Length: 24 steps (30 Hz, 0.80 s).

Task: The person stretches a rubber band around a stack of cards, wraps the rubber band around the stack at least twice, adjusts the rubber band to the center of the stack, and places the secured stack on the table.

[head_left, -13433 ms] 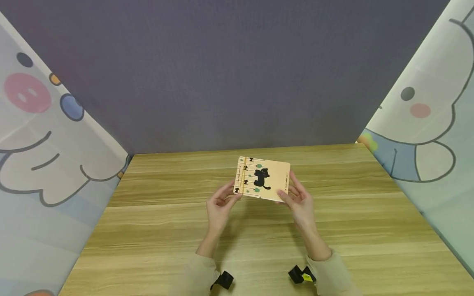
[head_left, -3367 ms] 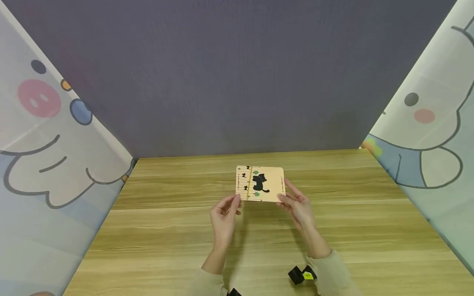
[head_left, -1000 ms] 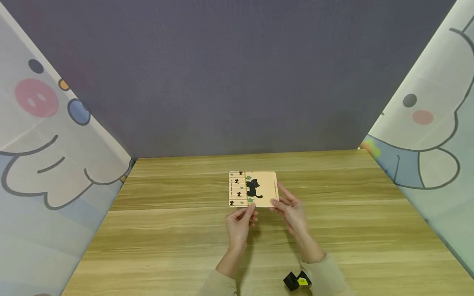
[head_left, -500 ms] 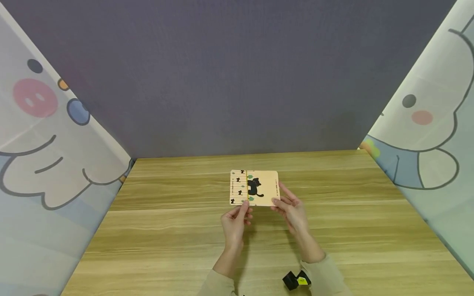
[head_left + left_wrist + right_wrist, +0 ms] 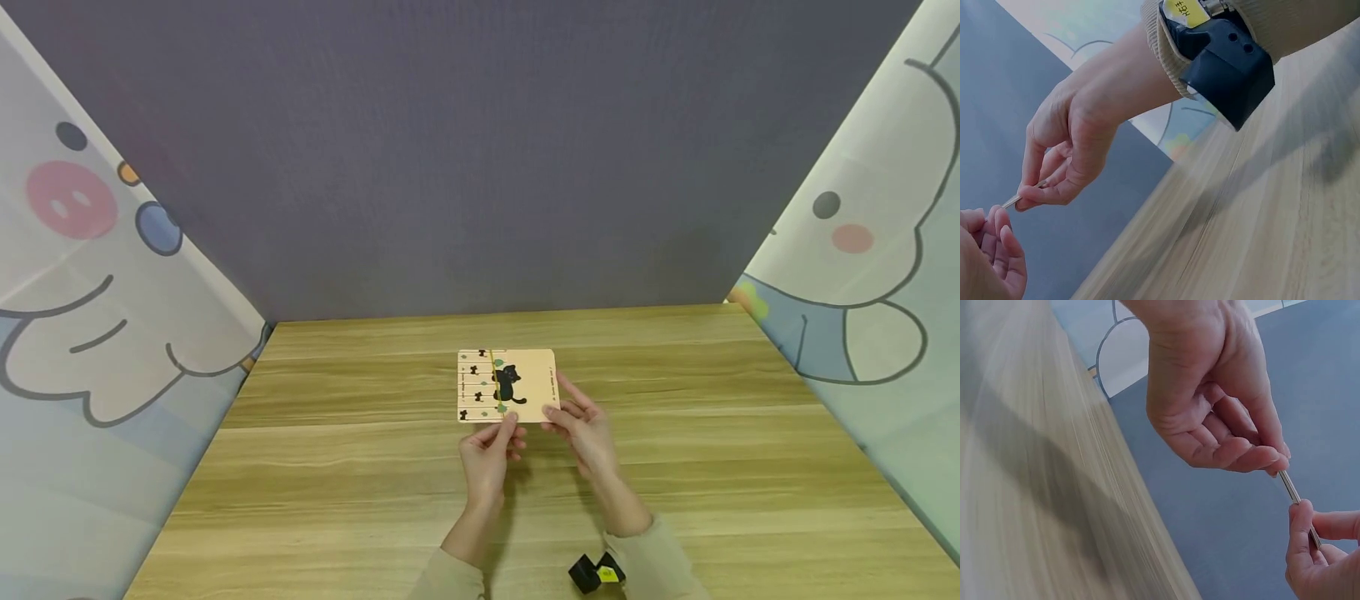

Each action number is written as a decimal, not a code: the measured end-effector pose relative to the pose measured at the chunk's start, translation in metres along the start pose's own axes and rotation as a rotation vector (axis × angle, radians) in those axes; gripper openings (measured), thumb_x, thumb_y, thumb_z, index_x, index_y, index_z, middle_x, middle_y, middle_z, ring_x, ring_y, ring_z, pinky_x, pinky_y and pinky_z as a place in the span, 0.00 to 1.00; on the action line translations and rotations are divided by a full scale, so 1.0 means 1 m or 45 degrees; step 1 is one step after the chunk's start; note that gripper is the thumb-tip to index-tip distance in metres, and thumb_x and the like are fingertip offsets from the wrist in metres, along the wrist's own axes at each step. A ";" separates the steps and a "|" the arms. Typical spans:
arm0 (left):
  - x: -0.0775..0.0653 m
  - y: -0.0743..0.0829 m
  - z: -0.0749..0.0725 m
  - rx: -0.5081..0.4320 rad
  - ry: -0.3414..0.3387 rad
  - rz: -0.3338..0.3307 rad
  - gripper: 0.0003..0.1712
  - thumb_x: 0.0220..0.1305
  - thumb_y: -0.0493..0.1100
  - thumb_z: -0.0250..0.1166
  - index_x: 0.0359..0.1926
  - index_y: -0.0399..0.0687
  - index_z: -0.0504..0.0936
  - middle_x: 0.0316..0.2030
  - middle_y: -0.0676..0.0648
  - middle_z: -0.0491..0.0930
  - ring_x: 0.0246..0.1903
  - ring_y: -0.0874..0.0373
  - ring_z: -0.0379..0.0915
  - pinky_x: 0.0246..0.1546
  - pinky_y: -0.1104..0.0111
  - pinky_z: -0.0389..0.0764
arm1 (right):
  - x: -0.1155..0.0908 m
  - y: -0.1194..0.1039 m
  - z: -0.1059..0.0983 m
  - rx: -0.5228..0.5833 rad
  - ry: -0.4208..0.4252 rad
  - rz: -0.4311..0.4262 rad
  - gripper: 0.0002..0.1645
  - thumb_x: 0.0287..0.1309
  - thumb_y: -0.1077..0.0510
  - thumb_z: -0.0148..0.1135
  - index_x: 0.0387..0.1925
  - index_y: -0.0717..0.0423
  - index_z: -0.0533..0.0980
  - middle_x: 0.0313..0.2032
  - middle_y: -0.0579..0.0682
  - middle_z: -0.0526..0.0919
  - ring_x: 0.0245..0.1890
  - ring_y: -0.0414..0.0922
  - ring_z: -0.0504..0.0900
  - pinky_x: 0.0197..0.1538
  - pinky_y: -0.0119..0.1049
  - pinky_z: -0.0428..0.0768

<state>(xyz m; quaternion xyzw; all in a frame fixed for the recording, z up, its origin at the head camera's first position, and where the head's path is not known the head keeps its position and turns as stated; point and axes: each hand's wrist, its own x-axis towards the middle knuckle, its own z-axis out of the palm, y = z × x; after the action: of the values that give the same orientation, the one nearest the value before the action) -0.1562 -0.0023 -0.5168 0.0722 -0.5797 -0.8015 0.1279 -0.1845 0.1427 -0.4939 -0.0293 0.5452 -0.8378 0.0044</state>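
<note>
A thin cream booklet or card stack [image 5: 536, 375] with a printed black cat is held level above the table, a yellow elastic band [image 5: 492, 367] across its left part. My left hand [image 5: 484, 462] pinches its near edge, thumb on top by the band's lower end, other fingers underneath. At the near right corner my right hand [image 5: 592, 437] grips it, thumb on top and fingers behind. Both wrist views catch the booklet edge-on as a thin strip [image 5: 1011, 201] [image 5: 1289, 486] between the hands; its underside is hidden.
The wood-grain table [image 5: 315, 467] spreads beneath the hands, with a dark grey panel [image 5: 480, 167] behind it. Cartoon-printed curtains [image 5: 112, 333] flank both sides. A black wrist camera [image 5: 596, 573] with a yellow label is strapped at the right sleeve.
Since half a second ago the booklet and both hands have shifted slightly; the booklet went left and nearer. The band now slants, its far end further left. Earlier, my left hand held the booklet's left end.
</note>
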 end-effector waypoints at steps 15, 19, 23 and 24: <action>-0.007 0.030 -0.010 0.138 -0.181 -0.087 0.18 0.51 0.50 0.66 0.32 0.38 0.83 0.24 0.41 0.81 0.19 0.55 0.76 0.14 0.69 0.76 | -0.001 -0.001 0.001 -0.017 0.025 0.028 0.38 0.45 0.65 0.65 0.59 0.43 0.65 0.31 0.54 0.80 0.25 0.43 0.80 0.35 0.33 0.80; -0.026 0.081 -0.005 0.162 -0.346 -0.115 0.15 0.56 0.40 0.62 0.35 0.28 0.79 0.27 0.35 0.80 0.19 0.61 0.74 0.17 0.74 0.76 | -0.010 -0.019 0.013 -0.027 -0.009 -0.009 0.36 0.49 0.68 0.62 0.61 0.50 0.63 0.28 0.51 0.80 0.25 0.42 0.80 0.35 0.32 0.79; -0.034 0.114 -0.006 0.206 -0.478 -0.091 0.11 0.58 0.34 0.59 0.36 0.25 0.78 0.30 0.31 0.78 0.20 0.65 0.73 0.21 0.73 0.77 | -0.024 -0.046 0.037 -0.091 0.055 0.005 0.37 0.48 0.69 0.61 0.61 0.57 0.61 0.27 0.49 0.79 0.24 0.40 0.79 0.34 0.30 0.79; -0.035 0.121 -0.007 0.237 -0.507 -0.077 0.10 0.58 0.33 0.59 0.36 0.25 0.78 0.30 0.31 0.78 0.21 0.66 0.73 0.22 0.73 0.78 | -0.030 -0.057 0.046 -0.133 0.084 0.021 0.38 0.47 0.68 0.62 0.62 0.58 0.60 0.27 0.48 0.80 0.24 0.39 0.79 0.34 0.29 0.79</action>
<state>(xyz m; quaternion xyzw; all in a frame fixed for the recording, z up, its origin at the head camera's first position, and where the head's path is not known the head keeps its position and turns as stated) -0.1065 -0.0345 -0.4056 -0.0586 -0.6625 -0.7465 -0.0203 -0.1508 0.1250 -0.4250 0.0025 0.5882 -0.8087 -0.0083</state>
